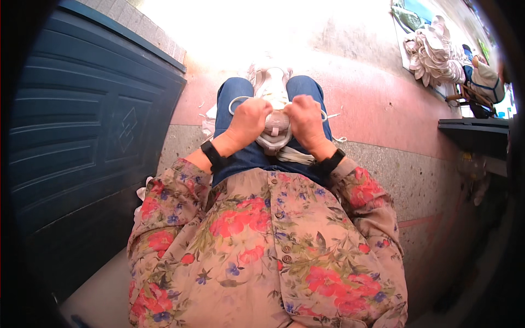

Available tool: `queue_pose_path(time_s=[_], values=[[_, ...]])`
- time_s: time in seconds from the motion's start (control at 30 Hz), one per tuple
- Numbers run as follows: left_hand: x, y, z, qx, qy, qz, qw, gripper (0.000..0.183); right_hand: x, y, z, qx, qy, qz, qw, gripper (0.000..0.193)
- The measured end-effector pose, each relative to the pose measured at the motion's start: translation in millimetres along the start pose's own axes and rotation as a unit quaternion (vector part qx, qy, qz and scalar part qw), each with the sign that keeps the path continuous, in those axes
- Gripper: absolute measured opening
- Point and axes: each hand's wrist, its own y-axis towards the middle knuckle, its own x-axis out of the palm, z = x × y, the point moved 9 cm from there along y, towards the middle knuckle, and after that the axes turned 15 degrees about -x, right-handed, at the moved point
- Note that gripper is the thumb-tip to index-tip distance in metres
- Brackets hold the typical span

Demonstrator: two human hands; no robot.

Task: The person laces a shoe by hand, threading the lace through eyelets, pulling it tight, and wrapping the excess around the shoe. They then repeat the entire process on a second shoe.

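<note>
A pale pink-and-white sneaker (276, 123) is held between my knees, its heel end toward me and its toe pointing away. My left hand (250, 119) is closed at the shoe's left edge, and a white shoelace (236, 100) loops out beside its fingers. On the opposite edge my right hand (306, 121) is closed too, with a lace end (331, 116) sticking out past it. Both hands seem to pinch the lace near the shoe's opening; the fingertips are partly hidden. A bundle of white laces (295, 156) lies across my lap under the shoe.
A dark blue panelled door (93, 109) stands close on my left. At the far right is a heap of white shoes (435, 52), with a dark ledge (474, 130) nearer me. Some white material (208, 123) shows beside my left knee.
</note>
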Motion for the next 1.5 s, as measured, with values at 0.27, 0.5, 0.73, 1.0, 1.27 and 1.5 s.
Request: queue_pose_path(time_s=[0.27, 0.5, 0.73, 1.0, 1.27, 1.5], values=[[-18, 41, -60, -0.212, -0.173, -0.021, 0.962, 0.026, 0, 26, 60, 0.160, 0.086, 0.022, 0.983, 0.034], [-83, -124, -217, -0.330, 0.171, -0.002, 0.929, 0.075, -19, -94, 116, 0.298, 0.120, 0.014, 0.947, 0.025], [-11, -253, -249, -0.577, -0.417, -0.010, 0.702, 0.067, 6, -100, 84, 0.321, 0.170, -0.036, 0.931, 0.018], [-112, -178, -289, -0.511, -0.040, 0.173, 0.841, 0.017, 25, 1, -8, 0.081, 0.217, -0.077, 0.970, 0.011], [-215, -53, -113, -0.233, -0.415, 0.181, 0.861, 0.038, 85, 68, -127, -0.061, 0.242, -0.193, 0.949, 0.055], [-133, -38, -136, -0.200, -0.506, -0.019, 0.839, 0.037, 127, 68, -117, 0.102, 0.351, -0.164, 0.916, 0.028]])
